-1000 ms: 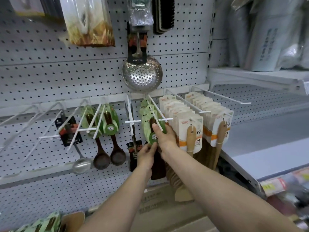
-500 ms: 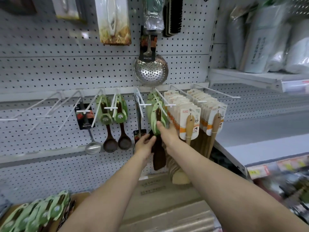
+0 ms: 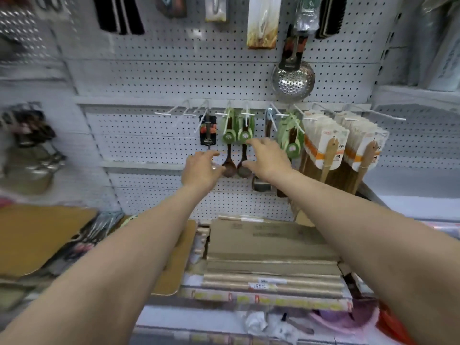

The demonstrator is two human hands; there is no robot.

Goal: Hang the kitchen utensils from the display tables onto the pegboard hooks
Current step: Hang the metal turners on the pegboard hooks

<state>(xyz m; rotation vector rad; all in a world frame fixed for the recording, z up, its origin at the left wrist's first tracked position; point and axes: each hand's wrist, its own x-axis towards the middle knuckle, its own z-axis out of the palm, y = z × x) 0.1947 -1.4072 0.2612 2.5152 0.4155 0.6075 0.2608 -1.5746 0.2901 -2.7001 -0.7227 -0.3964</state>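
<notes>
Skimmer [image 3: 292, 80] high on pegboard [image 3: 174, 78], above hook row [image 3: 174, 113]. Spoons [image 3: 228, 158] hung at centre, spatula packs [image 3: 326, 143] to their right. Stacked cartons [image 3: 268, 250] below, before the board.

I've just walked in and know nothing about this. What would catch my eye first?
Two bare arms reach up the middle, the left hand and right hand open and empty before two dark spoons hanging on the white pegboard. Above right hangs a shiny perforated skimmer; right of the hands, thick packs of pale wooden spatulas crowd two hooks.
</notes>
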